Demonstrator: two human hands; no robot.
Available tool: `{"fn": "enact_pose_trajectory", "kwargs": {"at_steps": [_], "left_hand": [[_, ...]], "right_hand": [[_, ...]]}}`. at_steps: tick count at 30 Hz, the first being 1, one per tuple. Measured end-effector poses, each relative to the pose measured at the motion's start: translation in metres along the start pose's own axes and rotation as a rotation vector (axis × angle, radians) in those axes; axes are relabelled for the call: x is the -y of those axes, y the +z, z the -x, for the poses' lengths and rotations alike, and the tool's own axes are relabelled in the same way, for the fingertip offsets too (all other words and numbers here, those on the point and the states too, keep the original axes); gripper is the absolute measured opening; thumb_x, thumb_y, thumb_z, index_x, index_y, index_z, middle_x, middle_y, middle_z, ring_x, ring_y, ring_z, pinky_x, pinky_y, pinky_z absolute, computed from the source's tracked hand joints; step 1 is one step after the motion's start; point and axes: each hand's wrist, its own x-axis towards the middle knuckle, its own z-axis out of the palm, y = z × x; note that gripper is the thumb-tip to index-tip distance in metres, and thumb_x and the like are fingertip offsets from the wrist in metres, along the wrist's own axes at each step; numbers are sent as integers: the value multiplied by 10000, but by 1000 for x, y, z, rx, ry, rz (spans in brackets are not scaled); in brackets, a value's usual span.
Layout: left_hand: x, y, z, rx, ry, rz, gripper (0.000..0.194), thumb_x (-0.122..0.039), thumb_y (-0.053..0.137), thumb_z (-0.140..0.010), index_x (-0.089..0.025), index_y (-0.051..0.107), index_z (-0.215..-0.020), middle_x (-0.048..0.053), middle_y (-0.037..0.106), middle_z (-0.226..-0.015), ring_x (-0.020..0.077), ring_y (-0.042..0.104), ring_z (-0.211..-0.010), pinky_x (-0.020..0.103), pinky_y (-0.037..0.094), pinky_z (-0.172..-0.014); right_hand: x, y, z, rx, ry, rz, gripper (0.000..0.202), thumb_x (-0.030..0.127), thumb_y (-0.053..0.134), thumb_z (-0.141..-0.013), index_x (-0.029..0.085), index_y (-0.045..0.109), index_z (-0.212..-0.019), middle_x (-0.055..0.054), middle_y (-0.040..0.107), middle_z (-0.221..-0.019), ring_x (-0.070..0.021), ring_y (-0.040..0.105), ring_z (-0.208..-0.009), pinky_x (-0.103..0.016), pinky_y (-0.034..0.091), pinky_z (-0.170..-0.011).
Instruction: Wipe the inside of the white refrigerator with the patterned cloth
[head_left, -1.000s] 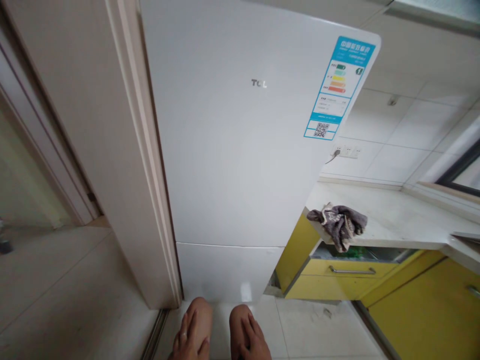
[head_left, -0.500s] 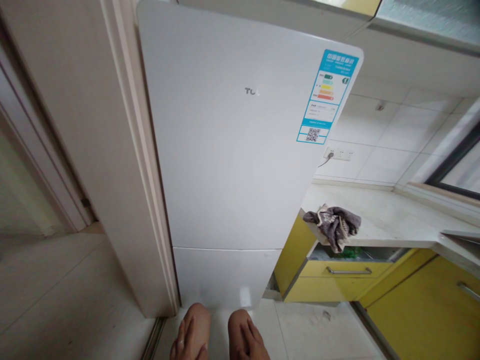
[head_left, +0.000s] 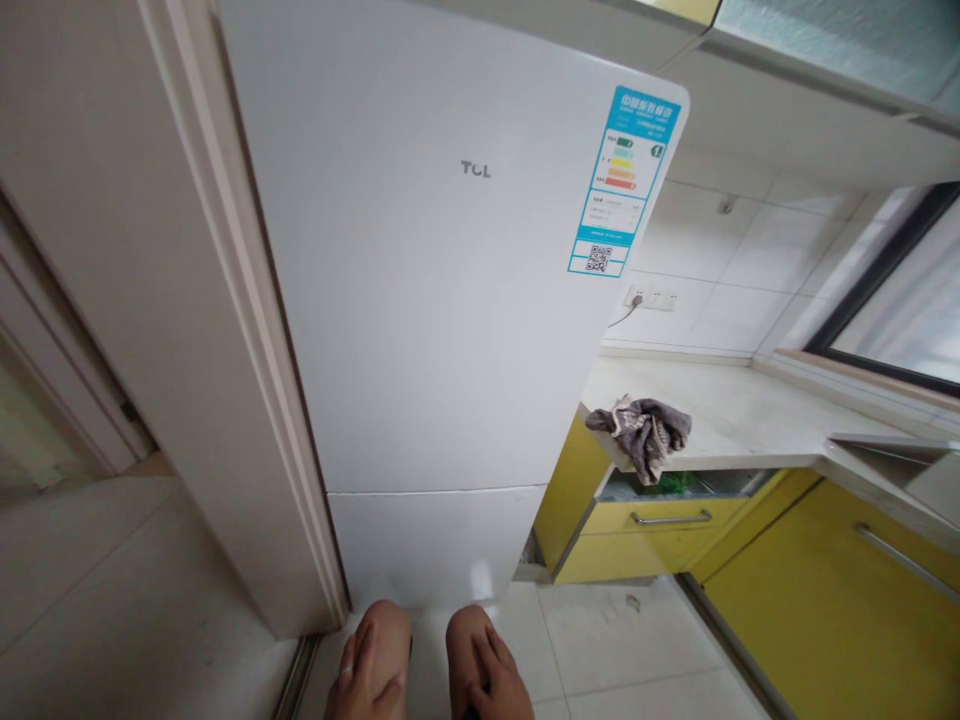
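Fridge [head_left: 420, 300] was plain glossy white, with small grey lettering near the top. Its energy label [head_left: 622, 180] was cyan-bordered with a white panel, stacked green, yellow, orange and red bars, and a black QR code. Rag [head_left: 641, 432] was grey-brown with paler mottled patches. Bench [head_left: 750, 420] was off-white, faintly speckled. Cabinet fronts [head_left: 825, 610] were bright yellow with silver handles. Wall tiles [head_left: 720, 290] were white with grey grout lines. Floor [head_left: 637, 660] was pale grey-white tile. Door frame [head_left: 247, 330] was cream. Window frame [head_left: 862, 300] was black.
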Motion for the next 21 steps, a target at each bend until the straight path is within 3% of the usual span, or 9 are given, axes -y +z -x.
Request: {"fn": "enact_pose_trajectory", "kwargs": {"at_steps": [3,6,10,15,18,21], "left_hand": [[-11,-29,-10,41,-22,126,748,-215,482,-893,-51,406,-1619,163,489,-1712,214,480,-1595,353,329,-1369],[-27,-69,-25,-28,-95,341,579,-309,571,-839,-42,668,-1343,226,726,-1450,325,654,-1430,467,429,-1319],[-49,-126,-58,-210,-56,537,608,-347,532,-872,-9,626,-1368,242,705,-1472,304,668,-1399,462,482,-1273],[-77,-201,-106,-465,55,844,651,-467,476,-971,-39,559,-1455,244,601,-1598,270,617,-1460,431,450,-1296],[-87,-240,-126,-532,74,995,673,-519,323,-1025,-73,564,-1468,236,578,-1626,277,587,-1501,459,458,-1293],[-91,-263,-137,-520,77,1068,714,-529,242,-1051,-65,561,-1490,247,584,-1615,279,574,-1517,478,405,-1334]], "right_hand": [[3,-2,4,-7,2,10,823,229,591,-882,109,413,-1677,-160,277,-1797,-292,312,-1668,-416,255,-1380],[-2,0,4,-7,-6,21,758,262,542,-944,111,417,-1676,-153,278,-1799,-278,308,-1669,-409,248,-1383],[-17,10,-3,-15,-40,47,727,295,524,-981,86,421,-1670,-168,293,-1791,-291,307,-1667,-409,249,-1386],[-30,18,-9,-31,-87,17,738,312,535,-975,46,426,-1655,-209,298,-1777,-341,332,-1652,-473,276,-1382],[-31,19,-10,-21,-90,9,734,345,501,-989,25,427,-1645,-231,302,-1769,-355,343,-1647,-500,284,-1377],[-34,21,-11,-13,-98,-5,741,377,477,-1000,11,422,-1642,-237,303,-1764,-356,338,-1648,-514,282,-1377]]}}
